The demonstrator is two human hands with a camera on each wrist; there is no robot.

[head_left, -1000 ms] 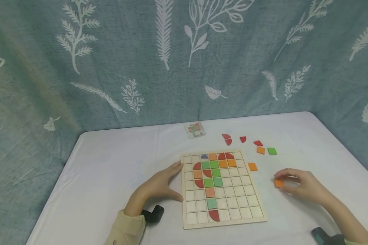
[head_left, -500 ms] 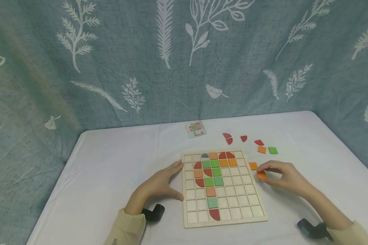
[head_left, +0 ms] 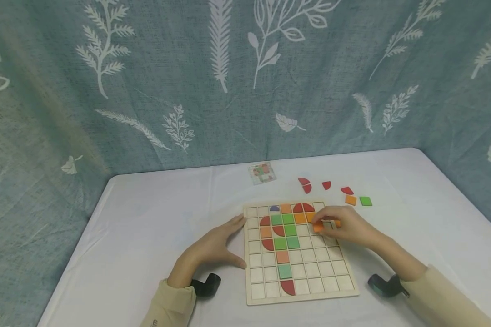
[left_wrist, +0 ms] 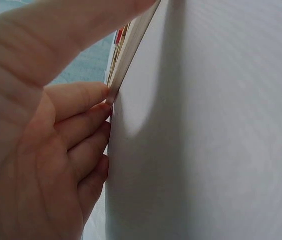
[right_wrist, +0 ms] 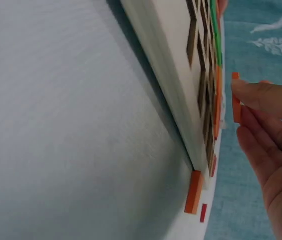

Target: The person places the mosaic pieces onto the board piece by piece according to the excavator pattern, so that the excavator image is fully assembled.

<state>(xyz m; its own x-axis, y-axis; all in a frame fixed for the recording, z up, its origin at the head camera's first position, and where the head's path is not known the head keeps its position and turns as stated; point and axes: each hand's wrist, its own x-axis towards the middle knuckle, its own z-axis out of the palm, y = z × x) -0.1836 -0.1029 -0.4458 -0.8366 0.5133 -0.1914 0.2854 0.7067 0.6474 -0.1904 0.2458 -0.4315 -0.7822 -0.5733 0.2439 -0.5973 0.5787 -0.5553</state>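
A wooden grid board [head_left: 313, 271] lies on the table, with red, green, orange and other coloured pieces set in some of its cells. My left hand [head_left: 210, 247] rests at the board's left side, thumb and fingertips touching its edge with the fingers fairly straight. Between thumb and fingers, my right hand [head_left: 349, 227] pinches an orange square tile [right_wrist: 236, 110]. In the right wrist view that tile is held just above the board's surface, apart from it. Another orange tile [right_wrist: 193, 192] lies against the board's right edge, mostly covered by my right hand in the head view.
Behind the board lies a small pattern card [head_left: 263, 173]. Loose red pieces [head_left: 326, 185], an orange tile [head_left: 350, 200] and a green tile [head_left: 366, 201] lie at the back right. A patterned curtain [head_left: 229, 91] hangs behind the white-covered table [head_left: 147, 204].
My right hand has carried the orange tile leftward from the bare cloth at the right to over the board's upper right cells. My left hand has stayed at the board's edge.
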